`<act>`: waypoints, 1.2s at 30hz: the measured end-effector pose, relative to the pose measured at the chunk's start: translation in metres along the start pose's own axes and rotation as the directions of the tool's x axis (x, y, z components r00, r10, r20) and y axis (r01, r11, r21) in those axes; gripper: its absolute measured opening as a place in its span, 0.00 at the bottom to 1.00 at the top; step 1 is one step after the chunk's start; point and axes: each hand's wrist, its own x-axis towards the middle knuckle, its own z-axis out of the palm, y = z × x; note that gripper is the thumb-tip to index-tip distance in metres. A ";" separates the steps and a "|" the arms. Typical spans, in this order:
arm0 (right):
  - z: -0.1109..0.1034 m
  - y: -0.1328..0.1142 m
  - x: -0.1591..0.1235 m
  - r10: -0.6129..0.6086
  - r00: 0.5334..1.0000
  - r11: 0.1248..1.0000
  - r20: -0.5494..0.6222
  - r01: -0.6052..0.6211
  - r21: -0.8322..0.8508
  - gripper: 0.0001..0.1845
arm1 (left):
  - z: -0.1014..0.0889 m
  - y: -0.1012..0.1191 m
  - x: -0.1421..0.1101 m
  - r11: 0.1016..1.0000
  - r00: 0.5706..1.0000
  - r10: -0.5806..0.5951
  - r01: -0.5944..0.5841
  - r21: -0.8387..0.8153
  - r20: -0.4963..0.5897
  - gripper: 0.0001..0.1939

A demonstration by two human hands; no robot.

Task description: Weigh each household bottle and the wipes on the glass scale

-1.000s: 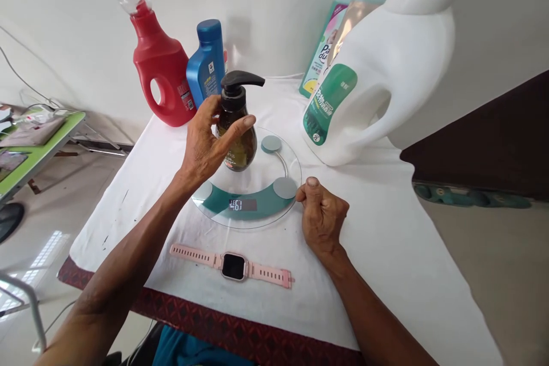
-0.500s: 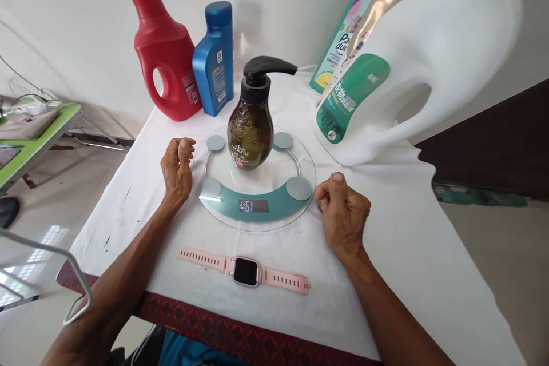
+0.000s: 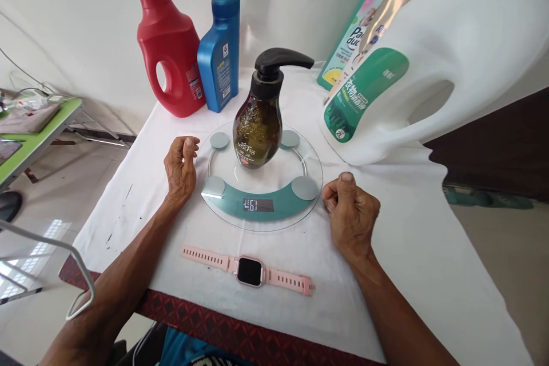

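A dark green-brown pump bottle (image 3: 257,131) with a black pump head stands upright on a round glass scale (image 3: 240,210), whose small display is lit. Left of the scale, my left hand (image 3: 180,167) rests on the white cloth with its fingers curled in and nothing held. On the other side, my right hand (image 3: 352,211) lies in a loose fist by the scale's right edge, thumb on top, with nothing showing in it. Between my forearms, in front of the scale, a pink smartwatch (image 3: 249,271) is laid out flat with its strap undone.
At the back left stand a red jug (image 3: 169,51) and a blue bottle (image 3: 219,57). A large white jug (image 3: 429,68) is at the right, with a teal-labelled pack (image 3: 349,40) behind it. A green table (image 3: 64,114) stands off to the left.
My left hand has let go of the pump bottle and moved back to the cloth, its fingers closing. My right hand keeps its place by the scale. The view has shifted slightly.
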 end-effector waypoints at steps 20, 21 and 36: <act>-0.010 0.002 0.006 -0.030 0.998 0.990 0.056 0.038 -0.135 0.39 | 0.057 0.080 0.013 0.996 0.930 0.064 -0.034 -0.088 0.362 0.51; -0.010 0.004 0.006 -0.034 0.998 0.991 0.058 0.041 -0.130 0.39 | 0.057 0.081 0.013 0.997 0.935 0.028 0.000 -0.079 0.354 0.47; -0.003 0.013 0.006 -0.058 0.996 0.998 0.070 0.056 0.036 0.34 | 0.006 0.032 0.108 0.996 0.984 -0.046 0.059 0.068 -0.174 0.36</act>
